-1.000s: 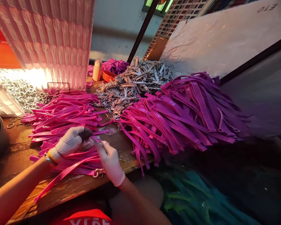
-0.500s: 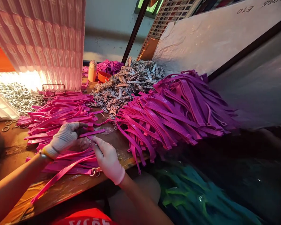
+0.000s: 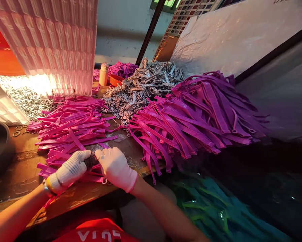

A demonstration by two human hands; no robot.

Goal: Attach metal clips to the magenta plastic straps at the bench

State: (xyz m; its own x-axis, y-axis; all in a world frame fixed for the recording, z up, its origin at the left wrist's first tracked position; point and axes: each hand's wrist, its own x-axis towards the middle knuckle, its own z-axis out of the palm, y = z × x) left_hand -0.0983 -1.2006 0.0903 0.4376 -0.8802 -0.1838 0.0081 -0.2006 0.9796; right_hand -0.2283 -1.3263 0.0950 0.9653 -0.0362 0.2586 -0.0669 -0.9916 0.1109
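My left hand [image 3: 74,167], in a white knit glove with dark fingertips, is closed on a pink strap [image 3: 76,139]. That strap rises up and to the left from the fingers. My right hand [image 3: 117,167], gloved in white with a pink cuff, is closed with its fingertips against those of the left. Whatever lies between the right fingers is hidden. Beneath and behind both hands spreads a pile of pink straps [image 3: 72,114] on the wooden table [image 3: 20,156]. A ring [image 3: 104,181] shows just below the right hand.
A larger heap of purple-pink straps [image 3: 188,117] overhangs the table's right side. Behind it lie many metal clasps [image 3: 146,80]. Metal rings [image 3: 31,104] are heaped at left beside a ribbed plastic sheet [image 3: 62,43]. A bottle [image 3: 103,74] and an orange dish [image 3: 116,80] stand farther back.
My hands have come together lower down, and the right has turned over, its back now up. The strap at the left hand points up-left. The view has shifted slightly left.
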